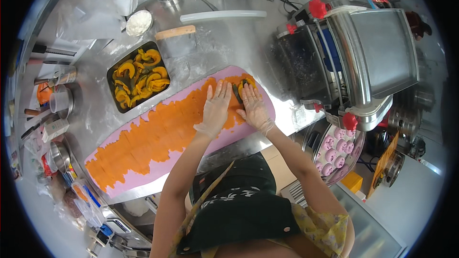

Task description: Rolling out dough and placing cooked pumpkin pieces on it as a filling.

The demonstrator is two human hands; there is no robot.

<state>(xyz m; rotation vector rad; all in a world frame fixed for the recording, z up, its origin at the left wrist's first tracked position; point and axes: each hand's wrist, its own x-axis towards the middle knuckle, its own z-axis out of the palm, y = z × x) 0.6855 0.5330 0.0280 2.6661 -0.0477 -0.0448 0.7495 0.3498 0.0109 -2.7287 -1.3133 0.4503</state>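
A long pink dough sheet [158,170] lies slantwise on the steel table, topped by a ragged-edged orange layer [153,136]. My left hand [216,107], in a clear plastic glove, rests flat on the orange layer near its right end, fingers stretched out. Just right of it, my gloved right hand [256,109] spreads over some pumpkin slices [241,86], its fingers touching them and hiding part of them. Beyond the sheet, a dark square tray [168,91] holds many curved yellow pumpkin slices [138,79] with dark green skin.
A dough scraper [176,38] with a wooden grip and a bowl of white powder [139,23] stand behind the tray. A large metal rolling machine [358,57] fills the right side. Below it, a round steamer tray [351,162] holds pink buns [330,155]. Tools and bowls crowd the left edge.
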